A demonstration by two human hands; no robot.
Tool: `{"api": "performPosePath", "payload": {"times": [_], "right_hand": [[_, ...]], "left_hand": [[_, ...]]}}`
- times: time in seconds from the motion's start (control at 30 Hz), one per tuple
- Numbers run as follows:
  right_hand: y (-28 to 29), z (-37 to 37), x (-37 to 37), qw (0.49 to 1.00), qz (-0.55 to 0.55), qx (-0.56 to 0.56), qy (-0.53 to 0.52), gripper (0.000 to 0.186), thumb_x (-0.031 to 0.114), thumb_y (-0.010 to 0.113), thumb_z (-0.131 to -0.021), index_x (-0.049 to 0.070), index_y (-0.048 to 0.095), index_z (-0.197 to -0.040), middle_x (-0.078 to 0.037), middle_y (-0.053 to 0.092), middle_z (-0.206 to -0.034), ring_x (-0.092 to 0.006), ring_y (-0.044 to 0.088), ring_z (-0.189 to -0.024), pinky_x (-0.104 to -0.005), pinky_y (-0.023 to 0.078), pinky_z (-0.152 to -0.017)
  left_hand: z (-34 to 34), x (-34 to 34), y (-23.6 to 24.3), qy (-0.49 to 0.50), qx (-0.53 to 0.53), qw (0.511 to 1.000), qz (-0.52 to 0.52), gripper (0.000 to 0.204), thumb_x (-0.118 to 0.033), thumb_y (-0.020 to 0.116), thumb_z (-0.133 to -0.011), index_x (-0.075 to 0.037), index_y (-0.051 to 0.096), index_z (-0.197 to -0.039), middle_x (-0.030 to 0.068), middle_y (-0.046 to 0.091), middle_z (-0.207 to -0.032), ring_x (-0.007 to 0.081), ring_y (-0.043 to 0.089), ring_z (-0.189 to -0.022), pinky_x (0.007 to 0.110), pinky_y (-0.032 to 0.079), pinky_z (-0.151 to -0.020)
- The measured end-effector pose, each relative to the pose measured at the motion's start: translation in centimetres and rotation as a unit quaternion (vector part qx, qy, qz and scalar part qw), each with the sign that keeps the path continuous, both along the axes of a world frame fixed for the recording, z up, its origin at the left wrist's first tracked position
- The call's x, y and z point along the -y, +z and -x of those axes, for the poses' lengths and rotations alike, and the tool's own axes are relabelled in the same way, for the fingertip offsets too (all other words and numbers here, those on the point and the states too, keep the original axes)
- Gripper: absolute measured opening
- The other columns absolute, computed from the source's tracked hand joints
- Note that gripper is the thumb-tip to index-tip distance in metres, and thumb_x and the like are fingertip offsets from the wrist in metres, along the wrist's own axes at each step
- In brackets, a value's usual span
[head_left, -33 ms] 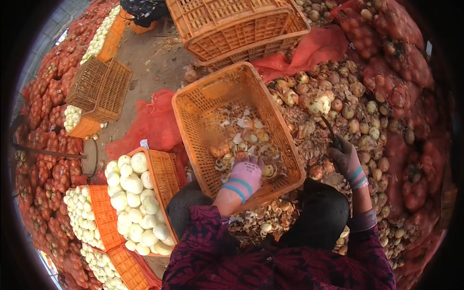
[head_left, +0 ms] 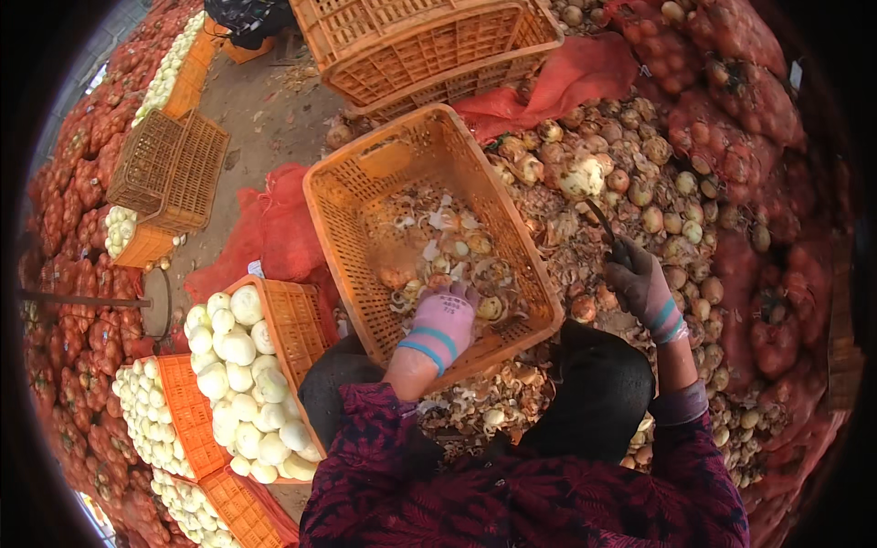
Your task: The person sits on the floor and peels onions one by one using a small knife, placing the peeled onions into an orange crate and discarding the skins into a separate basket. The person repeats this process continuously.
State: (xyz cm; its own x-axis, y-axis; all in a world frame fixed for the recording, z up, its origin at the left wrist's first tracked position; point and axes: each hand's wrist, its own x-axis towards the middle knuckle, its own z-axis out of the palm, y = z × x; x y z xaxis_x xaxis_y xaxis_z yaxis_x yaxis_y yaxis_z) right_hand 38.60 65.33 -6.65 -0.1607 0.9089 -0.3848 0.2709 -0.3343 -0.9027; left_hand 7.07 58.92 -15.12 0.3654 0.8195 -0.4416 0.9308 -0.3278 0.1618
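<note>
An orange plastic crate [head_left: 340, 265] stands tilted in front of my knees, with onion skins, scraps and a few onions [head_left: 491, 308] on its bottom. Inside it, my left hand [head_left: 443, 321], in a pink glove with blue cuff stripes, reaches down into the scraps. Its fingers are bent and partly hidden, so what lies under them does not show clearly. My right hand [head_left: 638, 283], in a soiled glove of the same kind, is closed round a knife with a dark curved blade [head_left: 599, 222]. The blade points toward a pale onion [head_left: 582, 176] on the heap right of the crate.
To my left stand orange crates heaped with peeled white onions [head_left: 242, 365]. Unpeeled onions [head_left: 653, 219] and loose skins spread on the right. Red mesh sacks [head_left: 731, 128] pile up at both sides. Stacked crates [head_left: 429, 55] stand beyond, near a red mesh cloth [head_left: 566, 87].
The whole view has shifted slightly, so everything sits a little further left and higher. My left hand stays in the crate with its fingers slightly moved; the knife keeps its place in my right hand.
</note>
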Motion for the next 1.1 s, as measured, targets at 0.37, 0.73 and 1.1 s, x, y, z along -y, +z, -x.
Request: {"api": "performPosePath", "payload": {"times": [0.37, 0.73, 1.1], "right_hand": [[2.9, 4.2, 10.8, 0.984, 0.017, 0.04, 0.175, 0.056, 0.006, 0.064, -0.093, 0.003, 0.049, -0.146, -0.004, 0.061, -0.083, -0.0103, 0.059, -0.074, -0.0286, 0.049, -0.067], [0.1, 6.5, 17.2, 0.895, -0.058, 0.069, 0.437, 0.06, 0.017, 0.068, -0.09, 0.003, 0.05, -0.145, -0.022, 0.07, -0.1, -0.026, 0.069, -0.09, -0.0394, 0.053, -0.083], [-1.1, 10.2, 18.6, 0.914, -0.128, 0.092, 0.373, 0.061, 0.018, 0.068, -0.092, 0.012, 0.048, -0.149, -0.023, 0.071, -0.103, -0.0426, 0.069, -0.096, -0.0468, 0.055, -0.084]], "left_hand": [[3.3, 8.2, 6.1, 0.17, 0.181, 0.948, -0.2, 0.069, -0.02, 0.072, -0.084, -0.002, 0.045, -0.145, 0.025, 0.054, -0.138, 0.0433, 0.055, -0.123, 0.049, 0.046, -0.104], [1.2, 15.2, 5.6, 0.102, 0.136, 0.967, -0.191, 0.088, -0.016, 0.084, -0.069, -0.006, 0.044, -0.147, 0.0216, 0.048, -0.142, 0.0429, 0.047, -0.132, 0.048, 0.041, -0.111], [5.4, 20.0, -0.8, 0.434, 0.193, 0.869, -0.137, 0.073, -0.03, 0.087, -0.069, -0.004, 0.056, -0.13, 0.0192, 0.058, -0.123, 0.037, 0.061, -0.113, 0.043, 0.052, -0.096]]}}
